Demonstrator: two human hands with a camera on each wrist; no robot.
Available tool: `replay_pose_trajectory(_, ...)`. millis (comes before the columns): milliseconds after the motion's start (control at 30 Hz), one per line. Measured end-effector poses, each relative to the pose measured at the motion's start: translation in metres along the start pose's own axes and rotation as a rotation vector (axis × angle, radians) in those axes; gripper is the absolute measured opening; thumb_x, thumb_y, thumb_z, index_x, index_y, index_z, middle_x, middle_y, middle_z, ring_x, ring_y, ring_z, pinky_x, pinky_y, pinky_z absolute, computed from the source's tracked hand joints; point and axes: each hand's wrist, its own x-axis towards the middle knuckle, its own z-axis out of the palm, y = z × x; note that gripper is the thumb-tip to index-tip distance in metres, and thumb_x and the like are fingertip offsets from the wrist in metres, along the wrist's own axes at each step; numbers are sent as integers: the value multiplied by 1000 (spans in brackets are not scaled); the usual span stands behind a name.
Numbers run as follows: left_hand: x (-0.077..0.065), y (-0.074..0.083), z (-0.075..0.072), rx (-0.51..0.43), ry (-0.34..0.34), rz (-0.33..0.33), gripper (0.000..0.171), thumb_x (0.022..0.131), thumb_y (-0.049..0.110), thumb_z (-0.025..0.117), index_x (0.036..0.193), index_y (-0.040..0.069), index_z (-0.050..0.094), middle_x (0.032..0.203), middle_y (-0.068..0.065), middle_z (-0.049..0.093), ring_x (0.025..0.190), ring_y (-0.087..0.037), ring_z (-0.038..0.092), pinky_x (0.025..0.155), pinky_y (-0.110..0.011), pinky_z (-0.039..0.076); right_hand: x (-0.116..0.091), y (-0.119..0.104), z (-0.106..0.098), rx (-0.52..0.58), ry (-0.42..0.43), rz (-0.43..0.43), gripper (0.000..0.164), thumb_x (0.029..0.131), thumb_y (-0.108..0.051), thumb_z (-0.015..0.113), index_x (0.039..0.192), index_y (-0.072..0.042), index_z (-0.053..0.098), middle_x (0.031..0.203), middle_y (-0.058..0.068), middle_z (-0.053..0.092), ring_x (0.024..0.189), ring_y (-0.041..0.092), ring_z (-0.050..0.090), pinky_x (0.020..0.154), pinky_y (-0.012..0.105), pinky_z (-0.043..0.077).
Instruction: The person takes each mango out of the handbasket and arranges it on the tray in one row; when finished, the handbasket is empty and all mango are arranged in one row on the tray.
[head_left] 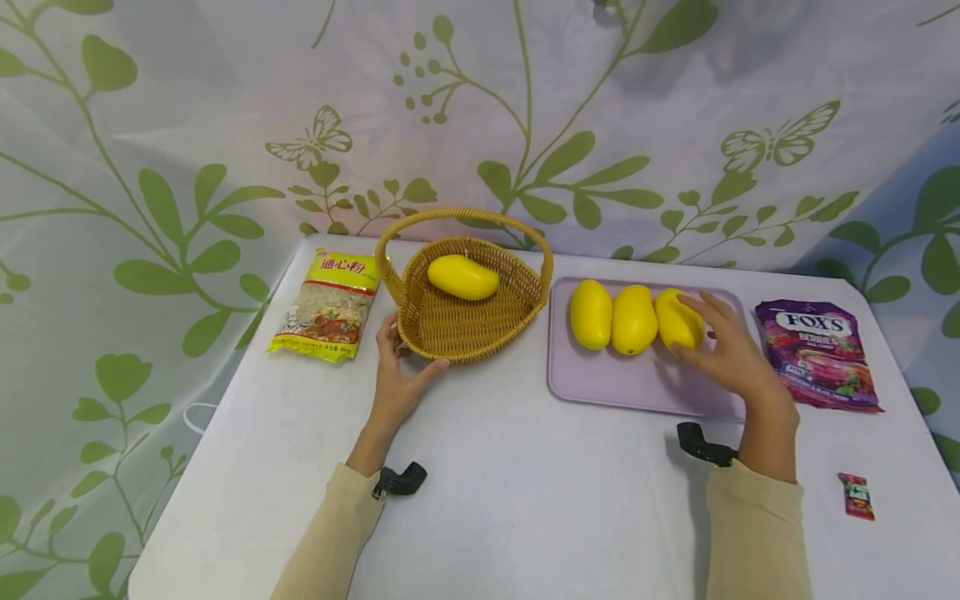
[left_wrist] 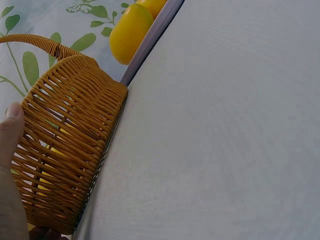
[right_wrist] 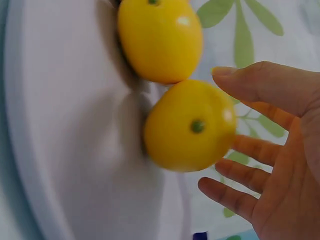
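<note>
A basket (head_left: 465, 329) is set at the far side of the worktop (head_left: 525, 483), left of the middle, with its handle raised. It is gripped at the near left by the left hand (head_left: 399, 385): the thumb is laid along the near wall and the fingers are placed round the left side. Inside, towards the far side, a single mango (head_left: 463, 277) is held.

To the right, just beside the basket, a tray (head_left: 615, 387) is placed. On it three more mangoes are lined up side by side: a left mango (head_left: 591, 315), a middle mango (head_left: 634, 320) and a right mango (head_left: 673, 321). In the right wrist view the right mango is seen touching its neighbour. It is flanked by the right hand (head_left: 738, 354), whose thumb is held at the near side and whose fingers are spread at the far right, uncurled; whether it is touched cannot be told.

A pasta bag (head_left: 326, 304) is laid left of the basket. A candy bag (head_left: 817, 354) is laid right of the tray, and a small packet (head_left: 857, 497) nearer, at the right. The far side is backed by a leaf-printed cloth (head_left: 465, 50).
</note>
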Motion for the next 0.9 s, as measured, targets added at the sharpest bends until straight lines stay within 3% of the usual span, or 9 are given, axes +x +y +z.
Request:
replay_pose_trajectory(167,-2,-2,-3,8,6,8,97,79,3,79,150,-2,13,137,-35,38,118,-47,43,92,-60,36,-4,-22,-6,-35,99,-11,71,91,-16,69,153,-16,35,161,23,17,131,56,34,95,71,38)
replay_pose_trajectory(267,-2,-3,-4,6,9,14,97,79,3,79,150,-2,14,138,-34,39,118,-46,43,92,-59,36,-7,-40,-6,-35,189,-89,70,89,-14,71,151,-21,40,159,18,27,131,50,39,106,36,44)
replay_pose_trajectory(333,-2,-4,-5,-2,9,21,97,79,3,79,150,-2,14,138,-34,38,119,-46,42,92,-60,36,-8,-53,-3,-27,241,-176,69,86,-9,74,147,-21,45,155,16,35,131,45,42,103,14,37)
replay_pose_trajectory(400,-1,-4,-4,-8,5,23,97,79,4,79,150,-2,14,138,-35,38,119,-47,42,92,-60,36,-9,-66,1,-15,268,-263,67,83,-5,75,144,-19,50,152,15,41,133,42,42,104,11,33)
replay_pose_trajectory(467,-1,-5,-4,-14,3,25,96,80,3,79,150,-3,14,138,-36,37,119,-48,41,92,-61,35,-9,-76,8,-5,276,-338,66,81,-1,76,141,-15,53,149,15,45,132,41,44,110,23,35)
replay_pose_trajectory(567,-2,-6,-3,-12,0,27,97,79,4,79,150,-3,14,138,-36,38,118,-49,42,92,-61,35,-4,-90,27,44,270,-458,64,77,2,78,137,-9,56,143,16,51,129,39,48,113,30,36)
replay_pose_trajectory(667,-2,-6,-2,-8,1,28,97,79,4,80,150,-2,14,137,-35,39,118,-48,43,91,-60,36,6,-104,55,76,233,-555,60,78,1,78,134,-8,58,140,14,54,128,33,51,109,15,32)
replay_pose_trajectory(900,-1,-5,-3,-1,1,26,97,79,5,80,151,-1,14,138,-33,40,119,-46,43,93,-59,36,38,-138,114,67,75,-641,52,88,-14,73,137,-14,55,145,9,49,133,26,47,106,44,43)
